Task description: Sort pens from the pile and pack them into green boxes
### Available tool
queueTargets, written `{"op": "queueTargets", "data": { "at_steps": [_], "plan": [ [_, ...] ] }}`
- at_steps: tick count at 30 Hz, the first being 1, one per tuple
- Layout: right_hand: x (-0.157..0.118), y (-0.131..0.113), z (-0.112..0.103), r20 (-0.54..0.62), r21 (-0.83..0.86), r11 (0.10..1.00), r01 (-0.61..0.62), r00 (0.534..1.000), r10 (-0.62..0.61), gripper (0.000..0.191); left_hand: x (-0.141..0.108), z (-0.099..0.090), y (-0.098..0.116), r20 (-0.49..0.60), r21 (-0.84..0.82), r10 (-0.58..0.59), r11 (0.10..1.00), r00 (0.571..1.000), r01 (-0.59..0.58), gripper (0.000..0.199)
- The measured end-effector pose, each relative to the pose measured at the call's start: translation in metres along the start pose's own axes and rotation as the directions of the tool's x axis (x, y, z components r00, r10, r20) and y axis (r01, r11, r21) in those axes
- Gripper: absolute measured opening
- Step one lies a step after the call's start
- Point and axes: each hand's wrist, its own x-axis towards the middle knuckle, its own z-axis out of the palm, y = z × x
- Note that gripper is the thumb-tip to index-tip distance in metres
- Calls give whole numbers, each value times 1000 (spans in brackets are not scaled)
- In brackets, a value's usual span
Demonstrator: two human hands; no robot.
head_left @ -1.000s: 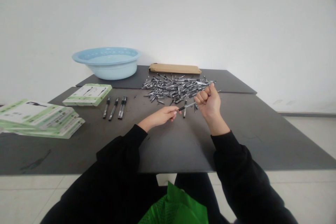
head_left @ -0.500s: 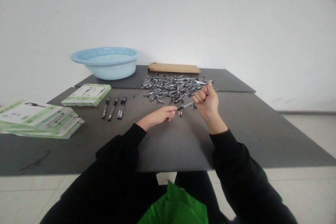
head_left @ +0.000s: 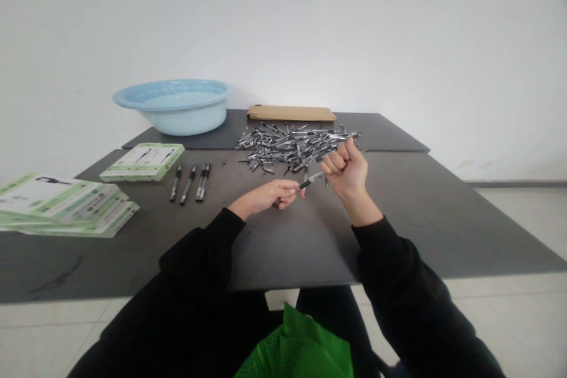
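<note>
A pen (head_left: 311, 181) with a dark grip and clear barrel spans the gap between my hands, sloping up to the right. My left hand (head_left: 271, 194) pinches its lower end between thumb and fingers. A small dark bit shows below the left fingers, too unclear to name. The fingers of my right hand (head_left: 348, 170) are curled closed around the pen's upper end, thumb up. Just beyond my hands lies a loose heap of pens (head_left: 287, 146), partly hidden by my right hand. Several pens (head_left: 203, 182) are lined up to the left of my left hand.
Green and white boxes (head_left: 140, 160) sit left of the lined-up pens, with a larger stack of similar boxes (head_left: 66, 204) at the far left. A light blue basin (head_left: 186, 121) stands at the back left. A flat brown cardboard piece (head_left: 291, 113) lies behind the heap.
The view has shifted slightly. Both hands keep their hold on the pen and stay nearly in place; a dark bit now shows under the left fingers.
</note>
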Motion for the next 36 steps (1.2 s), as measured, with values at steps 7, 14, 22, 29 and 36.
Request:
{"op": "queueTargets", "data": {
  "at_steps": [7, 14, 22, 29, 36],
  "plan": [
    [0, -10, -4, -75, 10, 1000, 25, 997, -24, 56, -2, -3, -1, -1, -34, -3, 999, 1000, 3, 27],
    [1, -7, -6, -32, 23, 1000, -2, 999, 3, 56, -2, 0, 2, -10, -58, -17, 998, 1000, 16, 25],
    [1, -7, -6, -6, 43, 999, -13, 1000, 14, 57, -3, 0, 3, 3, -65, -22, 998, 1000, 22, 27],
    [-1, -9, -3, -26, 10, 1000, -20, 999, 20, 57, -3, 1, 5, 6, -80, -24, 997, 1000, 24, 25],
    [-1, -9, -3, -67, -49, 998, -42, 997, 38, 57, -3, 1, 4, 15, -102, -30, 994, 999, 31, 25]
  ]
}}
